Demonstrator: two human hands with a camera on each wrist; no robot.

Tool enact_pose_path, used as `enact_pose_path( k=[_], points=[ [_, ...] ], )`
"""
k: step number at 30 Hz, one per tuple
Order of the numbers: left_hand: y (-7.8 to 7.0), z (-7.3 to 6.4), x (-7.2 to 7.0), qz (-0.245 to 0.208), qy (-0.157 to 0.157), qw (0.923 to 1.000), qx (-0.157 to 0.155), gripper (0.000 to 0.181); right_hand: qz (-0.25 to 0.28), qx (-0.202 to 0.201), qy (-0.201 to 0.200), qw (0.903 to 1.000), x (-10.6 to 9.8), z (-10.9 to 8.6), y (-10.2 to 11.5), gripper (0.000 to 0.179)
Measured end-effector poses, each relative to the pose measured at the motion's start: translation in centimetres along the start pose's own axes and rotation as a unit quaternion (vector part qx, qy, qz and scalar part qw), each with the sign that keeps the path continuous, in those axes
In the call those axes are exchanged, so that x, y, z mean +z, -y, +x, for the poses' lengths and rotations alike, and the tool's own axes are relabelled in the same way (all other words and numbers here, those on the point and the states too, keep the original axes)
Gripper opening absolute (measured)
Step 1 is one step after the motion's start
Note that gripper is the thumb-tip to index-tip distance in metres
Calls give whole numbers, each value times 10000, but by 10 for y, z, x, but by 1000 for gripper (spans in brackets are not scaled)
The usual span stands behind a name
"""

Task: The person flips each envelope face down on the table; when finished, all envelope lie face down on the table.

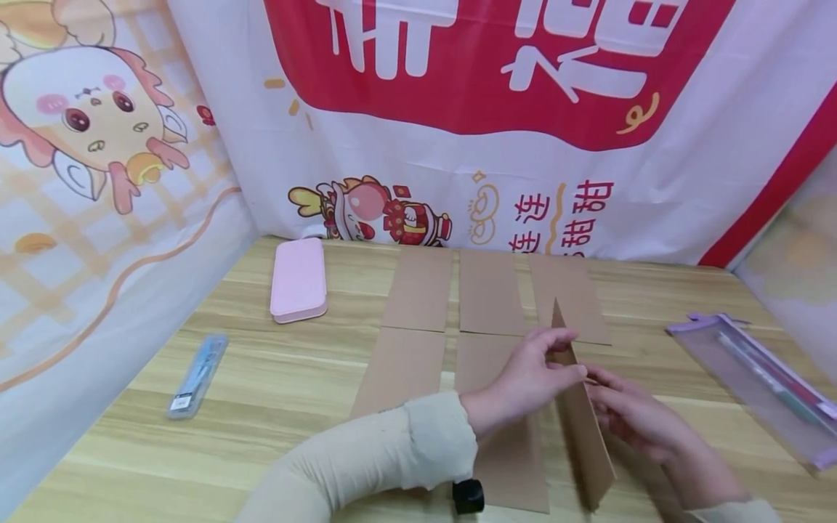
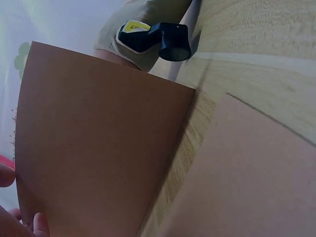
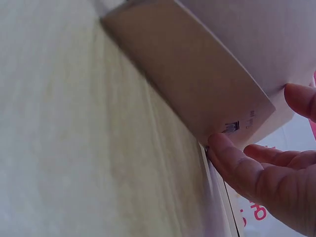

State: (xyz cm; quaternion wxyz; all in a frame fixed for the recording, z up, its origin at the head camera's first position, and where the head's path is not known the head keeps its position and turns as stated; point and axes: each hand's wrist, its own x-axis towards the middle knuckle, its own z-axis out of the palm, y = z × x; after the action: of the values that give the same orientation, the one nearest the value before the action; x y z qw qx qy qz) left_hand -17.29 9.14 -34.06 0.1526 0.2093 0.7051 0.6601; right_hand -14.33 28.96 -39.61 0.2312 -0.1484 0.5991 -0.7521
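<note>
A brown kraft-paper card (image 1: pixel 582 436) stands tilted on its long edge above the table. My left hand (image 1: pixel 523 378) pinches its upper edge between thumb and fingers. On the other side of the card, my right hand (image 1: pixel 637 414) touches its face with extended fingers. In the right wrist view, a fingertip rests beside small print reading "Thank you" on the card (image 3: pixel 197 79), where a second brown panel shows behind the first. Flat brown cards lie in two rows, including a front middle card (image 1: pixel 513 465) under my left forearm and a back right card (image 1: pixel 569 290).
A pink case (image 1: pixel 298 280) lies at the back left, with a clear plastic box holding something blue (image 1: pixel 198 378) nearer. A purple mesh pouch with pens (image 1: pixel 758 385) lies at the right. Printed cloth (image 1: pixel 248 123) hangs around the wooden table (image 1: pixel 288 363).
</note>
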Motion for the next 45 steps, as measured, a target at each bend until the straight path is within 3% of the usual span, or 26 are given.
enact_pose_path(
  k=[4, 7, 13, 16, 21, 30, 38, 42, 45],
  points=[
    [1, 0, 1, -84, 39, 9999, -84, 46, -154, 134, -181, 9996, -1, -1, 2, 33],
    [1, 0, 2, -122, 89, 9997, -169, 47, -612, 227, -584, 9962, 0, -3, 11, 39],
    [1, 0, 3, -23, 122, 9999, -120, 49, -1441, -388, -1257, 9808, 11, -11, 36, 36],
    [2, 1, 3, 24, 126, 9999, -2, 47, -2040, -466, -1618, 9644, 20, -13, 47, 38],
    [5, 1, 2, 145, 132, 9996, 184, 44, -3218, -154, -2099, 9231, 39, -13, 56, 47],
    [9, 2, 3, 183, 242, 9990, 314, 43, -4104, -162, -2466, 8778, 59, -4, 56, 46],
    [13, 1, 3, -296, 319, 9989, 191, 49, -4289, -544, -2550, 8649, 60, 1, 48, 40],
    [16, 0, 3, -411, 344, 9981, 318, 54, -4464, -577, -2645, 8529, 60, 0, 49, 38],
    [17, 0, 3, -504, 387, 9970, 448, 56, -4510, -508, -2696, 8493, 59, 0, 52, 37]
  ],
)
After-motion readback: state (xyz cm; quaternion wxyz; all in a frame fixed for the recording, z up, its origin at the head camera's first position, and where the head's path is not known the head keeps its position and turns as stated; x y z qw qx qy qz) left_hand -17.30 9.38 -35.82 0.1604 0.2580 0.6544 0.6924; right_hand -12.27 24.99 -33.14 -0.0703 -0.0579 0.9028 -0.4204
